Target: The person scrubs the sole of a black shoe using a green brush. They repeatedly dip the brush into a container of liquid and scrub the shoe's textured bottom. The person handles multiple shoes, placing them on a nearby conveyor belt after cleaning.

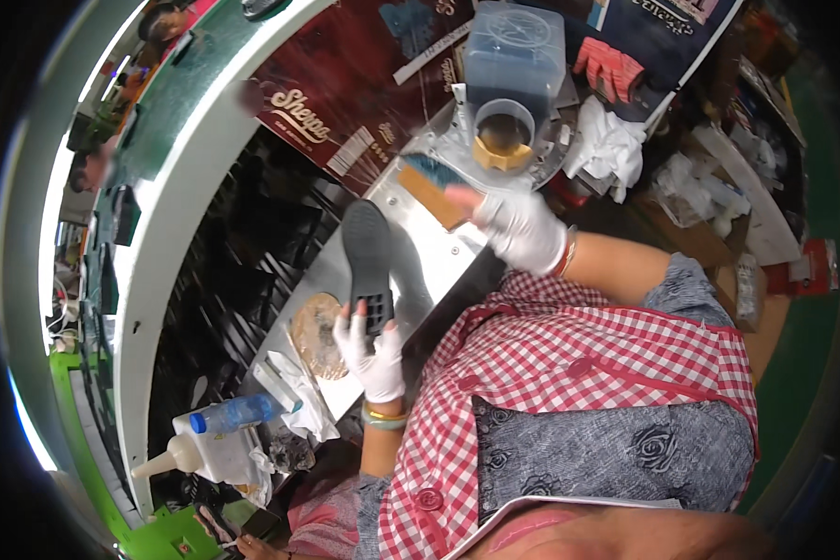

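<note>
A dark grey shoe sole points away from me over a metal work surface, its gridded heel toward me. My left hand, in a white glove with bare fingertips, is closed on the heel end. My right hand, gloved the same way, is at the right edge of the surface, its fingers smeared by motion. Closest to those fingers lies a brush with a wooden back and teal bristles; whether they touch it I cannot tell. A round, tan, crusted patch shows beside my left hand.
Beyond the brush stand a cup of amber liquid and a clear plastic container. A pink-red glove and crumpled white cloth lie to the right. Near left are a blue bottle and a white spouted bottle. A green conveyor curves along the left.
</note>
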{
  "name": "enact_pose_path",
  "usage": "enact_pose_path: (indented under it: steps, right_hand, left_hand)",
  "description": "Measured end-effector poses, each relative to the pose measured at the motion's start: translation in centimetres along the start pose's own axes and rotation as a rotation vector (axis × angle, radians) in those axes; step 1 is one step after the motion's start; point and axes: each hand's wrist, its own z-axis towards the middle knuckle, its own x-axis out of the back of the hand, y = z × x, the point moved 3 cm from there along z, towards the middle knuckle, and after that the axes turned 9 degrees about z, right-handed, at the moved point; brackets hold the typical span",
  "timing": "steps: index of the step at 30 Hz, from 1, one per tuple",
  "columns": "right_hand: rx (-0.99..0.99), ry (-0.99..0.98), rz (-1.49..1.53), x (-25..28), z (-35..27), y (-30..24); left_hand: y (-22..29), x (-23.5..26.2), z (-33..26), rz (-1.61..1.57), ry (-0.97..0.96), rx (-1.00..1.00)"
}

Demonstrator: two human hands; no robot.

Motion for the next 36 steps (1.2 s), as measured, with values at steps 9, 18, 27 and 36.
enact_pose_path:
  steps: [9, 18, 27, 36]
  right_hand:
    - [-0.27, 0.414, -0.092, 10.5, 4.1, -4.1]
    - [-0.462, 0.365, -0.156, 12.2, 4.4, 0.7]
    - [-0.452, 0.336, -0.085, 13.0, 4.0, 1.6]
    - [-0.487, 0.351, 0.012, 13.9, 3.1, 3.4]
  left_hand:
    - [-5.5, -4.7, -0.1, -1.448, -0.262, 0.878]
    - [-2.4, -7.9, 2.2, -1.474, -0.352, 0.957]
    - [1.2, -7.9, 3.7, -1.353, -0.408, 0.784]
    - [1.8, -8.2, 3.3, -1.348, -0.394, 0.667]
